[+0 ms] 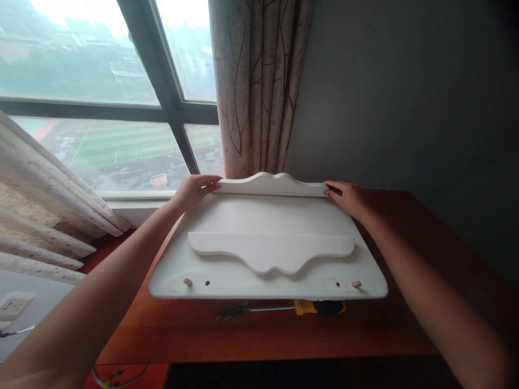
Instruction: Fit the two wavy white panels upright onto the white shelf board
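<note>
A white board (pixel 259 213) with rounded front corners lies on the wooden table. Along its far edge stands a white scalloped strip (pixel 271 186). My left hand (pixel 198 189) pinches the strip's left end, and my right hand (pixel 344 195) pinches its right end. A second scalloped white piece (pixel 271 249) lies across the board nearer to me, touched by neither hand. Near the board's front edge, a wooden dowel (pixel 187 282) sticks up at the left and another dowel (pixel 356 284) at the right, each beside a small dark hole.
A screwdriver with a yellow and black handle (pixel 319 307) lies on the wooden table (pixel 263 340), just in front of the board. Behind are a window (pixel 121 151), a patterned curtain (pixel 259 86) and a grey wall. A wall socket (pixel 15 307) is at the left.
</note>
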### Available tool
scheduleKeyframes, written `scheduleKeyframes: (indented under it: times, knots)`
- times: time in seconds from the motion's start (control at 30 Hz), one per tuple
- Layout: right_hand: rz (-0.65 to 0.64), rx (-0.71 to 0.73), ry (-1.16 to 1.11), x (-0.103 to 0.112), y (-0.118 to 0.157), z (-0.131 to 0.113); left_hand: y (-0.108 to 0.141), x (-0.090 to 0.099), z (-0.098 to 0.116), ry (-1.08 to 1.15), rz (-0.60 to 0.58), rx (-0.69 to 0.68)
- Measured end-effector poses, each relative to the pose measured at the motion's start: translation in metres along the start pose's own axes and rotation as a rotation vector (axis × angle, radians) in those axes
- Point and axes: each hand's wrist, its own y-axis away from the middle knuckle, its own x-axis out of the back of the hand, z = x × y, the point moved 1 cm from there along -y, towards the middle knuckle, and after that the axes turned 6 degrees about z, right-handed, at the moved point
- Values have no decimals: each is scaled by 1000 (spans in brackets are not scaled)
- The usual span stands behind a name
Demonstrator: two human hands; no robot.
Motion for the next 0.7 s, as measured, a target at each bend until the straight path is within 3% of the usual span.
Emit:
scheduleKeyframes:
  times: [0.7]
  knots:
    - [30,-45,-34,-9,8,4,4,-6,-7,-53,39,-15]
